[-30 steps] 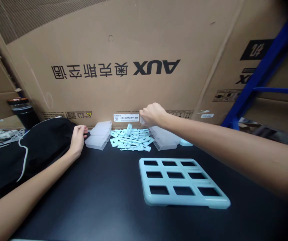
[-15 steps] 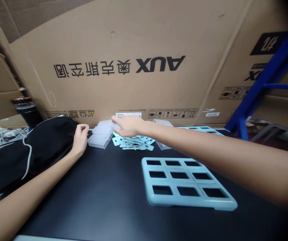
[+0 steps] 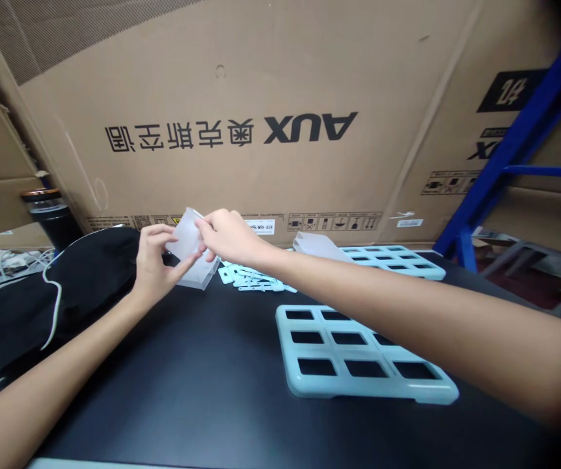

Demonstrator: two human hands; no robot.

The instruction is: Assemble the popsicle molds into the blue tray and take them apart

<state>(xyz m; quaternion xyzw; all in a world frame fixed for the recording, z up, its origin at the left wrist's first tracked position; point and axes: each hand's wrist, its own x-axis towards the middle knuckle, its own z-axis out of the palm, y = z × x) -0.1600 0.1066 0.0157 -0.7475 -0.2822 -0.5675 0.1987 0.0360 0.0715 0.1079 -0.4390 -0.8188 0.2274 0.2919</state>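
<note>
Large to small. Cardboard carton (image 3: 241, 71) fills the upper frame, behind a black tabletop (image 3: 187, 391). Black cloth item (image 3: 99, 267) at left. Pale-blue nine-window frame (image 3: 324, 387) lies flat, lower right of centre, partly under the right forearm. Second blue frame (image 3: 439, 272) farther back, right of centre. Clear case (image 3: 319, 246) just left of it. More clear casing (image 3: 195, 277) sits below the hands, beside a pile of small blue pieces (image 3: 256, 281).

Step in hand: two-handed hold on a small translucent box (image 3: 186, 233), left of centre, tilted, above the casing. Left hand (image 3: 152, 267): thumb on lower side, bent fingers on left edge. Right hand (image 3: 234, 238): thumb and fingers pinching right edge. My read: any move from here needs both grips light and matched; thin walls probably flex.
</note>
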